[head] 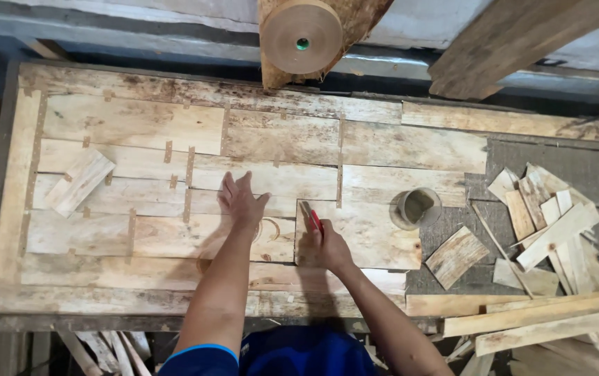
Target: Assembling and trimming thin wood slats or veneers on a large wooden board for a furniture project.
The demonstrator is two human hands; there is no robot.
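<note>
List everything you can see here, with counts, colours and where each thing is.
veneer sheet: one, pale patched wood, covering the table
loose veneer piece: one, pale, on the sheet at left
tape roll: one, brown, above the far edge
small roll: one, tan, right of centre
offcuts: a pile, pale, right side
knife: one, red handle, in the right hand
left hand: flat on the sheet
right hand: gripping the knife
</note>
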